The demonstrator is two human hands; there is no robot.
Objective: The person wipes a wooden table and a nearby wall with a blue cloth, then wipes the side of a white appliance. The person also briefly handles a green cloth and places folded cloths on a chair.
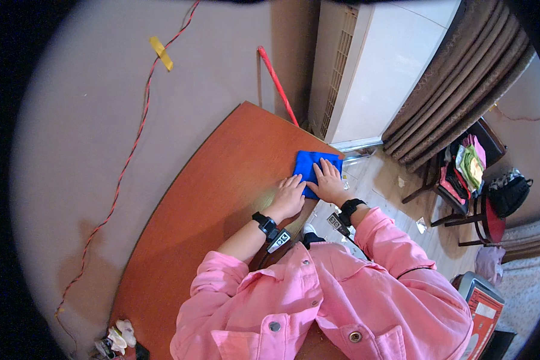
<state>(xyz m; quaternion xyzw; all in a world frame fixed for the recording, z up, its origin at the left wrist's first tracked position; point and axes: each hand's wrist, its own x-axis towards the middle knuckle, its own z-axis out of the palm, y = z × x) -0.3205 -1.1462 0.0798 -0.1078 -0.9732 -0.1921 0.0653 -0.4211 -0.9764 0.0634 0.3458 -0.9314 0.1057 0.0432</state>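
Note:
A folded blue cloth (pixel 307 163) lies flat at the right corner of the brown wooden table (pixel 216 166). My right hand (pixel 327 181) rests palm down on the cloth with its fingers spread. At the cloth's lower left edge is my left hand (pixel 290 194), its fingertips touching the fabric and its palm over the table top. Neither hand grasps anything. Both wrists wear black straps with small marked tags, below pink rolled sleeves.
A red pole (pixel 278 85) leans by the wall behind the table. Folded clothes (pixel 470 166) are stacked on a chair at the right, near a black bag (pixel 508 193). Crumpled white items (pixel 122 336) lie at the table's lower left end. Scraps litter the floor.

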